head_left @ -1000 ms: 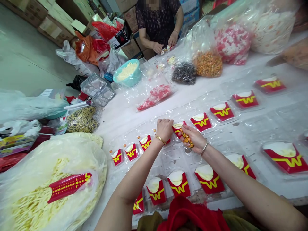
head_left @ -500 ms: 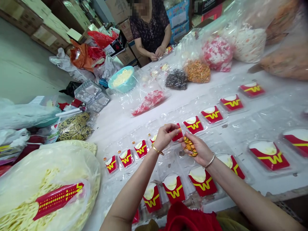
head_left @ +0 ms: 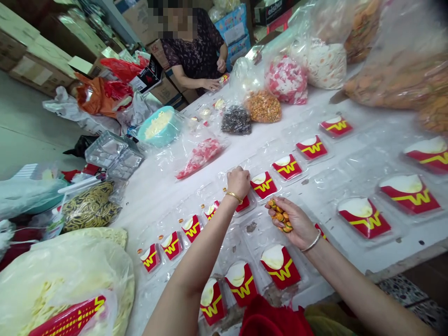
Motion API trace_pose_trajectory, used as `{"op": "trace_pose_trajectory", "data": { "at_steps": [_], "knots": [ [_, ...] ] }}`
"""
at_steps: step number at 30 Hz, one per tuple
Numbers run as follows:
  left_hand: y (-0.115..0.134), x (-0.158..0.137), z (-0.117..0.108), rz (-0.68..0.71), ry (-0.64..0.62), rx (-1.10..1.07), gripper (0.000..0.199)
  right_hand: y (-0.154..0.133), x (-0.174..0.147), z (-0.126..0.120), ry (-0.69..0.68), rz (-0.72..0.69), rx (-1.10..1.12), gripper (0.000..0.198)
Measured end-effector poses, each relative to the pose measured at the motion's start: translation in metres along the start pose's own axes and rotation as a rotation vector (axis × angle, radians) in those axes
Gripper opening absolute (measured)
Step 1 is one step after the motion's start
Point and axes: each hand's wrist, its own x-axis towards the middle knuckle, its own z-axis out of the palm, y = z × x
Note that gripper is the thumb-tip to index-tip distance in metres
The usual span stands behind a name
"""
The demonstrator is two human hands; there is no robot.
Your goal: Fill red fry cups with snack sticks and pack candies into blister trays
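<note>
My left hand (head_left: 239, 182), a gold bangle at its wrist, reaches over the far row of clear plastic trays. Its fingers are curled down and partly hidden, so anything pinched in them does not show. In my right hand (head_left: 297, 224) lies a small heap of orange, toy-burger-like pieces (head_left: 280, 216), held by half-closed fingers above the trays. Each tray carries a red fries box (head_left: 264, 185) with a yellow W-like mark and a white top. In the left part of that row, single small burger-like pieces (head_left: 180, 220) sit near the boxes' upper left.
Nearer me runs another row of red boxes (head_left: 282, 268). Farther back are bags of orange pieces (head_left: 264, 107), dark pieces (head_left: 236, 120) and pink-white pieces (head_left: 201, 156), plus a turquoise bowl (head_left: 171, 123). A large bag of cream strips (head_left: 70, 266) lies left. Another person (head_left: 196, 51) works opposite.
My left hand has moved from beside my right hand to the far row, its fingers now turned down. The right hand still holds the orange pieces. The whole view has shifted.
</note>
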Motion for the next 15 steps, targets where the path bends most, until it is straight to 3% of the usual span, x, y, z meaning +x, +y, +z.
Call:
{"op": "trace_pose_trajectory", "data": {
  "at_steps": [5,9,11,15],
  "knots": [
    [0.01,-0.017,-0.022,0.04,-0.043,-0.031,0.021,-0.004,0.003,0.003,0.023,-0.039,0.039,0.028],
    [0.031,-0.047,-0.045,0.232,-0.041,-0.489,0.036,-0.007,0.004,0.004,0.028,-0.086,0.049,0.031],
    [0.042,-0.059,-0.049,0.293,-0.09,-0.668,0.027,-0.009,0.004,0.004,0.028,-0.125,0.035,0.033],
    [0.058,-0.064,-0.042,0.211,-0.129,-0.933,0.018,-0.018,0.001,0.001,0.001,-0.145,-0.013,0.033]
  ]
}}
